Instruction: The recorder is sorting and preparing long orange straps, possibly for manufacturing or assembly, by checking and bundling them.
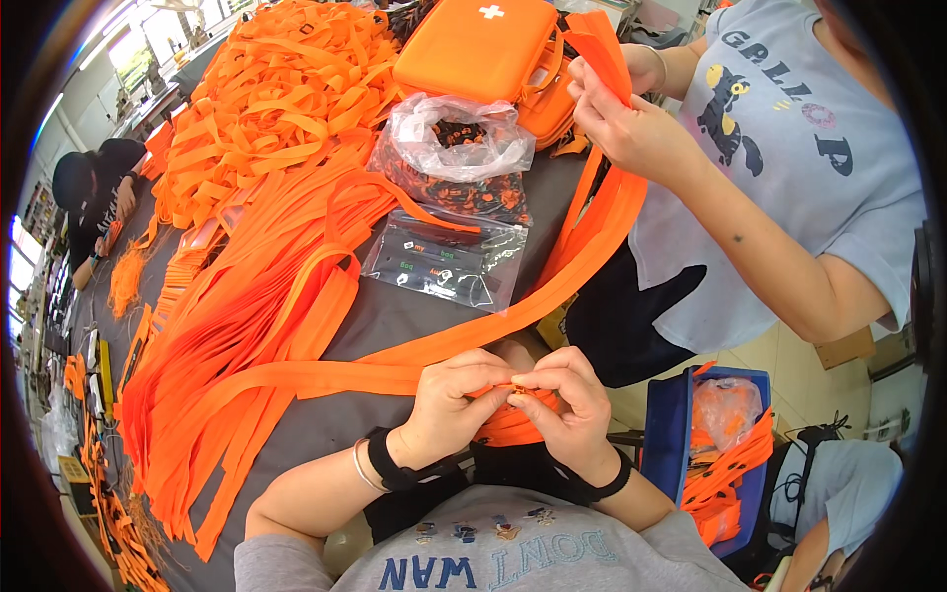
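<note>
**Fingertips closed**

The left hand and right hand pinch a tiny piece, too small to identify, between thumbs and fingertips. Flat orange strips bunch at its six o'clock; a glossy, clear plastic pouch lies at eleven.

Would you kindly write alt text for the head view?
The person's left hand and right hand pinch a small orange piece. Nearby, a dark grey table bears bundled orange zipper strips and an orange first-aid case.
</note>
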{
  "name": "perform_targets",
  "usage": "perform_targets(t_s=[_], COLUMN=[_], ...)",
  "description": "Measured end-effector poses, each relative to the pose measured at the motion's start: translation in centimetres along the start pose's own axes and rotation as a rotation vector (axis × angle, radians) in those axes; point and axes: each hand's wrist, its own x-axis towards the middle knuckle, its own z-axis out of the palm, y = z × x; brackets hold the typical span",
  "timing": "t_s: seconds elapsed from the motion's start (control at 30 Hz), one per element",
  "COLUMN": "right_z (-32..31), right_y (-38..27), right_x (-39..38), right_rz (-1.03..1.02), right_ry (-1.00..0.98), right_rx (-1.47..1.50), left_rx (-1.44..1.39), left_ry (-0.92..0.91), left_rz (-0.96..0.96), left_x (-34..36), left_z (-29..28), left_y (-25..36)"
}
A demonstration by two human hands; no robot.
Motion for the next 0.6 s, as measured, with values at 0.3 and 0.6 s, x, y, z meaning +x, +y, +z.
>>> perform_targets(t_s=[0.3,0.6], right_z=[0.19,0.9], right_y=[0.31,0.1], right_x=[0.08,-0.28], right_rz=[-0.028,0.018], right_ry=[0.017,0.048], right_rx=[0.024,0.013], left_rx=[-0.091,-0.114], left_ry=[0.01,0.024], left_rz=[0.034,0.0], left_x=[0.09,-0.5], left_z=[-0.01,-0.09], left_y=[-0.41,0.25])
